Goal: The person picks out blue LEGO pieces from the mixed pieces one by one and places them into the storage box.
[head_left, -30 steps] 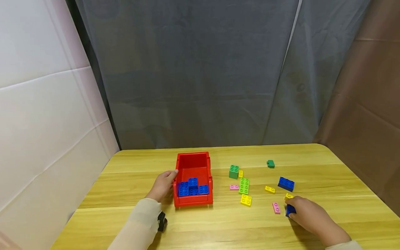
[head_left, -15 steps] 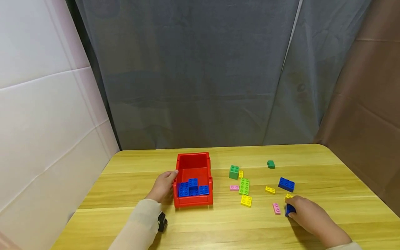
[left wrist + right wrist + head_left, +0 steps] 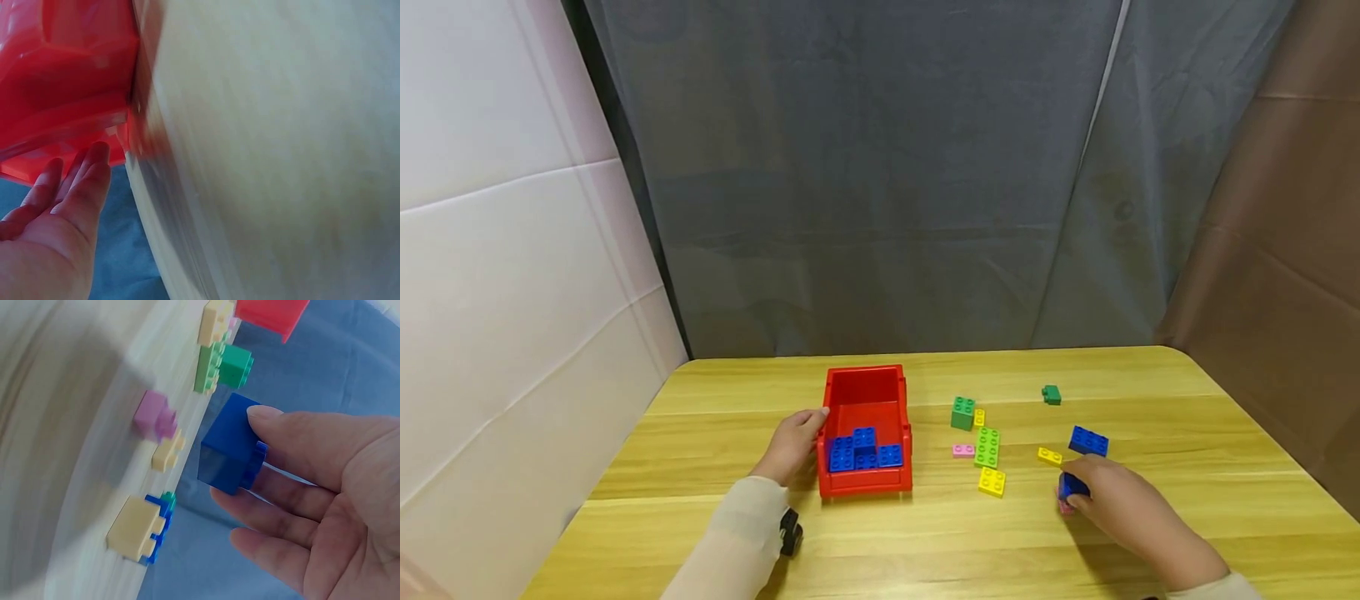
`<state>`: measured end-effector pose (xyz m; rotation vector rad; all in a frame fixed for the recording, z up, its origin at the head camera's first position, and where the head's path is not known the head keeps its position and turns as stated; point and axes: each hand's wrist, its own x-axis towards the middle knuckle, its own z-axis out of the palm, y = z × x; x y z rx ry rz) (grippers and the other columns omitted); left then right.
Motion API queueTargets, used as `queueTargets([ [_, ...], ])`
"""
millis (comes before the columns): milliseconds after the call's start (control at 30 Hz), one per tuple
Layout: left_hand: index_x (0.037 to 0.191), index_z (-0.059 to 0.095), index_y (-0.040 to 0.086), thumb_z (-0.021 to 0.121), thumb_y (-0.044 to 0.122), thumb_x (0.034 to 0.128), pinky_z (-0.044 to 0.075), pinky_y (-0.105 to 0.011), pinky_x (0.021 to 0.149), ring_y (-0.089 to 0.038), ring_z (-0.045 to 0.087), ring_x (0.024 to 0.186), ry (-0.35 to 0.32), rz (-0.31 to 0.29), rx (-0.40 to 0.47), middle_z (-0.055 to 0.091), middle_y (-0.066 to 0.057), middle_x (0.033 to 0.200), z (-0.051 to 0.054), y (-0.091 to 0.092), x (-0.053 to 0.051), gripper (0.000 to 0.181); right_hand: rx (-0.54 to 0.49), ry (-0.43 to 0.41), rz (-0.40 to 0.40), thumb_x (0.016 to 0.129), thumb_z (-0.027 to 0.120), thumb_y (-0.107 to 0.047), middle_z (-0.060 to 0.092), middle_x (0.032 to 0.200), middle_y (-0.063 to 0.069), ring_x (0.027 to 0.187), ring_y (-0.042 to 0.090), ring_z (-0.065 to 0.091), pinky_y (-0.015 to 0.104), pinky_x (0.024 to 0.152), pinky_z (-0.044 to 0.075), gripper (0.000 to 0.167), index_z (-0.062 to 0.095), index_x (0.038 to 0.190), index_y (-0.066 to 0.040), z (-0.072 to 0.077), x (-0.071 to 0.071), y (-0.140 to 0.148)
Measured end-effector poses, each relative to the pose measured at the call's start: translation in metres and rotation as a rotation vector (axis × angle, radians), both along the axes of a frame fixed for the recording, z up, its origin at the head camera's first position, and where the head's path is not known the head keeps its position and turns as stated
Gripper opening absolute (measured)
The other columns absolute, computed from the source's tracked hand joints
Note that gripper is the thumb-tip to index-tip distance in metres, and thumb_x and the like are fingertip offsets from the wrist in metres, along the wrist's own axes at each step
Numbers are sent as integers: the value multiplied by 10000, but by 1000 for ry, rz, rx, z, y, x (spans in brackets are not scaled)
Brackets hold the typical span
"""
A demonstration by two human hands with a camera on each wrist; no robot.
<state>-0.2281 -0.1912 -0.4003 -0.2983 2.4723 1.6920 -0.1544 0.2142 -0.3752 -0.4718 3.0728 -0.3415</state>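
While the left hand (image 3: 790,446) rests with its fingers fairly straight at the left side of a red bin (image 3: 869,480), the right hand (image 3: 1123,504) pinches a blue brick (image 3: 1072,487) between thumb and fingers. That brick hangs above the right part of the wooden table (image 3: 962,550), partly covering a pink brick (image 3: 1066,508). Just beyond, a thin yellow brick (image 3: 1049,456) lies left of a second blue brick (image 3: 1088,442). Several blue bricks (image 3: 841,455) sit inside the bin's near end. Right of the bin lie a lime brick (image 3: 987,447), a green block (image 3: 962,413) and a square yellow brick (image 3: 992,482).
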Motion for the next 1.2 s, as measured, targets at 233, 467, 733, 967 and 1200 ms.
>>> queueTargets([
  [233, 1383, 476, 2, 409, 394, 1026, 363, -567, 1053, -408, 451, 1263, -5, 6, 0, 504, -224, 1373, 2, 1, 2, 533, -26, -21, -19, 818, 761, -134, 650, 1140, 100, 1041, 267, 620, 480, 855, 528, 356, 666, 1143, -24, 8, -1, -17],
  [467, 1362, 496, -14, 414, 384, 1025, 366, -563, 1055, -393, 473, 1233, 7, 1, -4, 523, -222, 1351, 2, 1, 2, 528, -39, 26, 8, 815, 766, -142, 651, 1153, 100, 1035, 263, 624, 445, 832, 540, 371, 666, 1153, -29, 14, -3, -29],
  [733, 1364, 495, -13, 420, 393, 1022, 373, -560, 1050, -396, 477, 1228, 10, 4, -6, 518, -226, 1354, 0, 0, 1, 536, -45, 108, 65, 801, 777, -127, 666, 1112, 83, 930, 207, 635, 387, 789, 553, 359, 677, 1130, -24, 17, -2, -38],
  [967, 1352, 506, -18, 428, 398, 1019, 381, -555, 1045, -396, 488, 1217, 23, 1, -3, 530, -228, 1340, -2, -2, 0, 538, -54, 138, 121, 791, 785, -125, 674, 1054, 30, 978, 214, 647, 372, 796, 554, 335, 687, 1106, -68, 20, -4, -50],
  [1200, 1364, 497, -7, 431, 401, 1019, 387, -554, 1041, -387, 487, 1215, 17, 7, 0, 530, -220, 1340, -2, -2, 0, 539, -56, 172, 171, 794, 782, -109, 665, 1086, 50, 998, 226, 646, 368, 814, 556, 346, 682, 1118, -41, 26, -7, -67],
])
